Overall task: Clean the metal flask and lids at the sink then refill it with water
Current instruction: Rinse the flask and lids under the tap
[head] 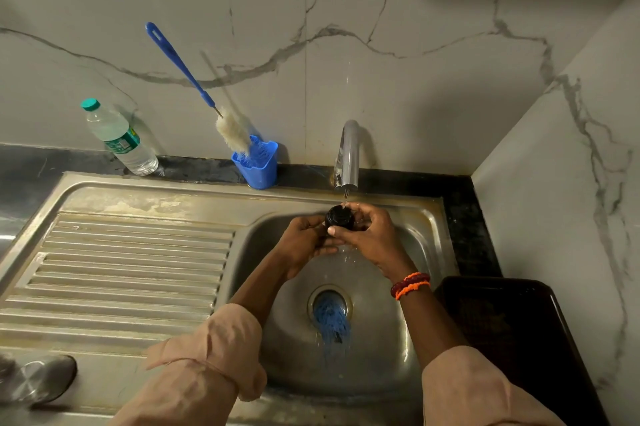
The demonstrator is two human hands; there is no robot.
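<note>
A small black round lid [339,217] sits between both of my hands, right under the steel tap [347,157], from which a thin stream of water runs onto it. My left hand [304,242] grips it from the left and below. My right hand [369,235] wraps it from the right, thumb across its front. Both hands hover over the steel sink basin [391,349]. A metal object [40,379], a flask or a cup, I cannot tell which, lies at the sink's front left corner, partly cut off by the frame edge.
A blue scrubber [331,323] lies over the drain. A blue holder [258,164] with a long blue bottle brush [194,79] stands behind the sink. A plastic water bottle [119,138] stands at the back left. The ribbed drainboard [128,270] is on the left, a dark tray [512,332] on the right.
</note>
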